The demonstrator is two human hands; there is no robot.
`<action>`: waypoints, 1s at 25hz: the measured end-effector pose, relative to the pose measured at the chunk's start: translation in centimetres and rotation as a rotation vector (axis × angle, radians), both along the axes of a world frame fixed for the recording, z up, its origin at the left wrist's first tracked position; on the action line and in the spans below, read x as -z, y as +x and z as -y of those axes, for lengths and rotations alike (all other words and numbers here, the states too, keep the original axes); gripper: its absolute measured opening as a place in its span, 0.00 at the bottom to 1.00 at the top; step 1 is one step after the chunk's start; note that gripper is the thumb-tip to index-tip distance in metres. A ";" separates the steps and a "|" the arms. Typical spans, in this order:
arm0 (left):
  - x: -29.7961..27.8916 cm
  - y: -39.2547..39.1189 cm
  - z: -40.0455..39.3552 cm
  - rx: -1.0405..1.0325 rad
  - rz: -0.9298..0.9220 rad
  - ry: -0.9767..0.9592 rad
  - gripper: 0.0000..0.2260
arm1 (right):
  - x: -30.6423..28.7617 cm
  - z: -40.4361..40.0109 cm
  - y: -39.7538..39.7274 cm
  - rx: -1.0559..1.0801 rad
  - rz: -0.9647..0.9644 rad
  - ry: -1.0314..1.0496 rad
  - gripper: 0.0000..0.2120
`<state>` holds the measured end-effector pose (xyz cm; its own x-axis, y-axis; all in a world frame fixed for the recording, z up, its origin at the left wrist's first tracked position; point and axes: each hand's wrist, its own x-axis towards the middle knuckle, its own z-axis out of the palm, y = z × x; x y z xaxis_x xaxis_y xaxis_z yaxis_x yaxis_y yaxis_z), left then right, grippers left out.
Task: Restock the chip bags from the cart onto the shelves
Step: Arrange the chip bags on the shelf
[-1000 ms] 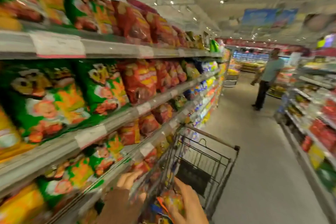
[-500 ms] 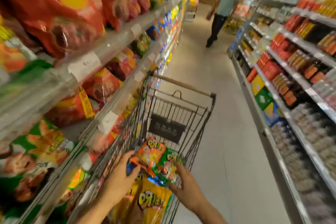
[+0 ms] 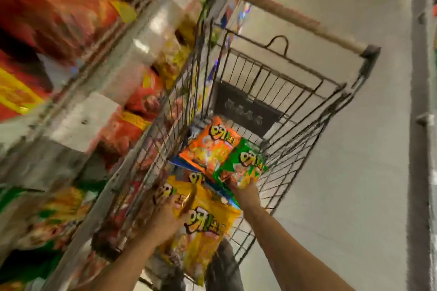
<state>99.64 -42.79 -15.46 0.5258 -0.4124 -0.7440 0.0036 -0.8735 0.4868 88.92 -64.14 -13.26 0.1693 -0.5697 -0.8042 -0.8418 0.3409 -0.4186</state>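
Reaching into the cart (image 3: pixel 307 111), the left hand (image 3: pixel 165 217) clamps the yellow bag (image 3: pixel 203 227) at six o'clock; the right hand (image 3: pixel 243 190) pinches the green bag (image 3: pixel 243 163) beside the orange bag (image 3: pixel 208 146). Light, crinkly, probably crushable: hold edges.

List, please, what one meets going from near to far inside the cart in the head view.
yellow chip bag → orange chip bag → dark sign panel on the far wall → cart handle.
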 end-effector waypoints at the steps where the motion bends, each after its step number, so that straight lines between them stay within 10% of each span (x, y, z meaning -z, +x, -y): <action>1: 1.6 -1.1 0.2 -0.038 -0.069 0.038 0.39 | 1.7 1.3 0.9 0.046 -0.086 -0.006 0.41; 11: 6.0 -4.8 -0.4 -0.066 -0.130 0.170 0.47 | 10.3 8.3 5.2 0.274 -0.234 0.196 0.34; 25: -5.9 -3.8 -0.8 -0.509 0.129 -0.162 0.35 | 2.4 6.6 4.7 0.443 0.321 0.575 0.18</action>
